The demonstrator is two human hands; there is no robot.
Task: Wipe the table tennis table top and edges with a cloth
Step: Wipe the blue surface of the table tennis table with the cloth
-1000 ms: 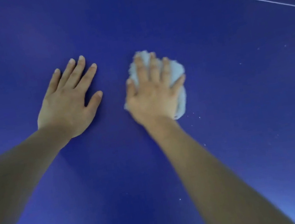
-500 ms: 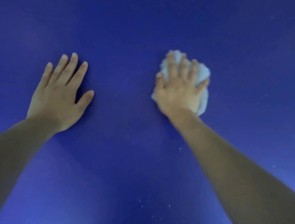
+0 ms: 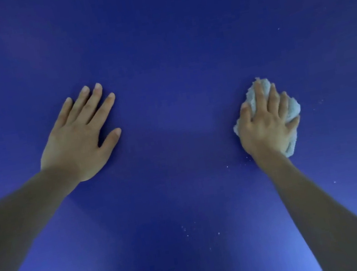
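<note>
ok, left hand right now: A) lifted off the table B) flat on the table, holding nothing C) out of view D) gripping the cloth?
B: the left hand lies flat with straight fingers on the blue table top, holding nothing, while the right hand presses the cloth.

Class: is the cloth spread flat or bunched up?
Bunched up. The cloth shows as a crumpled wad under the right hand, not flat.

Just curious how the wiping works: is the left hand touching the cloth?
Apart. The head view shows the left hand flat on the table, with bare blue surface between it and the cloth under the right hand.
</note>
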